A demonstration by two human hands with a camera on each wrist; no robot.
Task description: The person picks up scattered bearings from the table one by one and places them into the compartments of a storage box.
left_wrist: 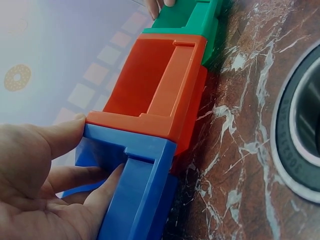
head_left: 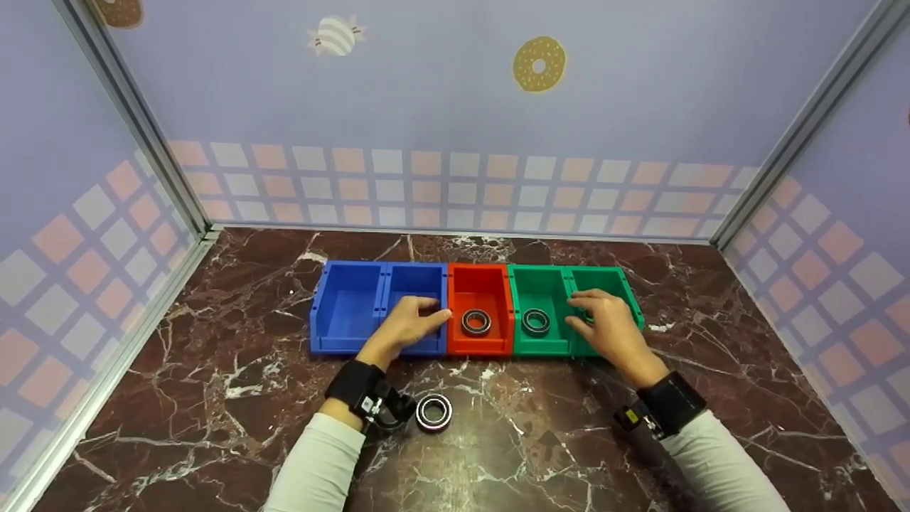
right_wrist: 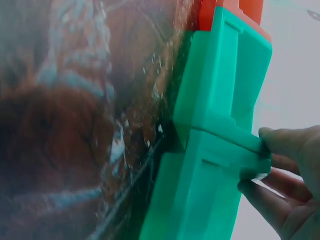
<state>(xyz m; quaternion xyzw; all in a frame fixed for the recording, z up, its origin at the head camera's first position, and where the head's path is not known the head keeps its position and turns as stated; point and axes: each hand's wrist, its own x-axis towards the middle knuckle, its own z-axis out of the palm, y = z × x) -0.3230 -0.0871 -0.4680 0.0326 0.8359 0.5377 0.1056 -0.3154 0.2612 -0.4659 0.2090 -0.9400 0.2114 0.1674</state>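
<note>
My left hand (head_left: pixel 411 323) reaches into the right-hand blue bin (left_wrist: pixel 145 195). Its thumb lies by the wall shared with the red bin (head_left: pixel 481 277), and its fingertips dip inside, partly hidden. Over the right-hand green bin (head_left: pixel 601 277) is my right hand (head_left: pixel 611 327), thumb and fingers spread at the divider. A small shiny edge (right_wrist: pixel 260 176) shows between them; I cannot tell whether they hold it. One bearing (head_left: pixel 476 322) lies in the red bin, another bearing (head_left: pixel 535 321) in the left-hand green bin (head_left: pixel 540 281).
A loose bearing (head_left: pixel 434 412) lies on the brown marbled table (head_left: pixel 526 441), close to the left wrist's camera strap (head_left: pixel 362 391). The left-hand blue bin (head_left: pixel 348 299) ends the row. Behind the bins rises a patterned back wall (head_left: pixel 441 107), with side panels left and right.
</note>
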